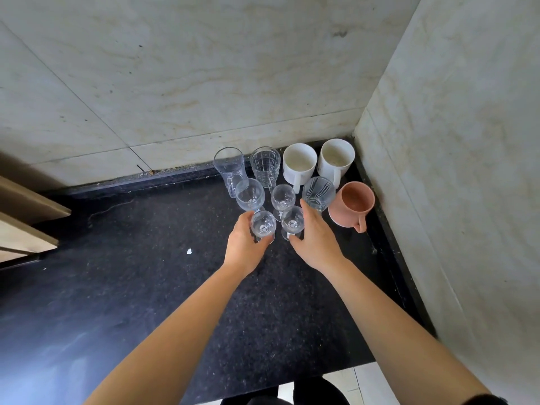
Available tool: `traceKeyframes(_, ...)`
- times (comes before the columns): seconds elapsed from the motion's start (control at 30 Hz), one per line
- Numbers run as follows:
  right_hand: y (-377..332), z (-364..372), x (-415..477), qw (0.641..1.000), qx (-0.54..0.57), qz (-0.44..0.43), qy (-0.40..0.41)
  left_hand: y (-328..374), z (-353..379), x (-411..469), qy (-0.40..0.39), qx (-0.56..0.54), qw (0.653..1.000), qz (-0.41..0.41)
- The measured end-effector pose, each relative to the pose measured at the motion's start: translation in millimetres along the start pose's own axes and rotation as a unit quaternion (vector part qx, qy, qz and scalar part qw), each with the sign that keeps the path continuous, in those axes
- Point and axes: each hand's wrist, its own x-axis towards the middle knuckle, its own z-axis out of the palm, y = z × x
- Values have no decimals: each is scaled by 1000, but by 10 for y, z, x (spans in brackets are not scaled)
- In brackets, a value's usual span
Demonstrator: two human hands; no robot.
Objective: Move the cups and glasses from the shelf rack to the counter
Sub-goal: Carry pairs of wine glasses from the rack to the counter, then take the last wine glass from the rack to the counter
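Mid-frame, the left hand (244, 244) grips one stemmed glass (263, 225) and the right hand (317, 238) a second stemmed glass (292, 220), apparently setting both on the desk (146, 273); next, release gently.

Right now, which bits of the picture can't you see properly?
All in the head view:
- Lower part of the left small glass: hidden by the left hand gripping it.
- Foot of the right small glass: partly covered by the right hand holding it.
- Base of the striped glass: behind the right hand's fingers.
- Wooden boards: cut off by the left edge, so what they belong to is unclear.
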Motion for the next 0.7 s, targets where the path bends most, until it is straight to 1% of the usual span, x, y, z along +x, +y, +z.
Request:
traceKeyframes(0.07, -52, -130, -55, 1000, -7, -6, 8, 78, -83, -49, 0, 26, 1000, 5)
traceKeyframes(0.13, -136, -308, -85, 999, -26, -9, 21, 221, -235, -70, 19, 70, 997, 17)
traceKeyframes(0.27, -517, -875, -69, 995, -44, -52, 77, 803, -850, -140, 109, 144, 979, 97)
traceKeyframes(0.33, -798, -1204, -48, 987, -44, -91, 127, 1165, -1216, -215, 175, 177, 956, 156)
traceKeyframes(0.4, -1112, -1505, -92, 973, -60, -136, 179, 1514, -1571, -390, 255, 210, 922, 204)
traceKeyframes(0.5, -1547, -1796, -197, 928, -62, -226, 288, 1836, -2012, -769, 367, 251, 860, 252)
traceKeyframes(0.53, -1667, -1829, -251, 910, -56, -257, 320, 1851, -2119, -933, 398, 261, 841, 256)
traceKeyframes(0.6, -1885, -1749, -344, 884, -35, -306, 351, 1743, -2271, -1308, 444, 282, 815, 243)
traceKeyframes(0.63, -1964, -1668, -383, 879, -26, -322, 352, 1652, -2300, -1487, 451, 292, 811, 231)
traceKeyframes(0.7, -2146, -1387, -480, 872, -10, -363, 327, 1382, -2333, -1883, 462, 319, 806, 184)
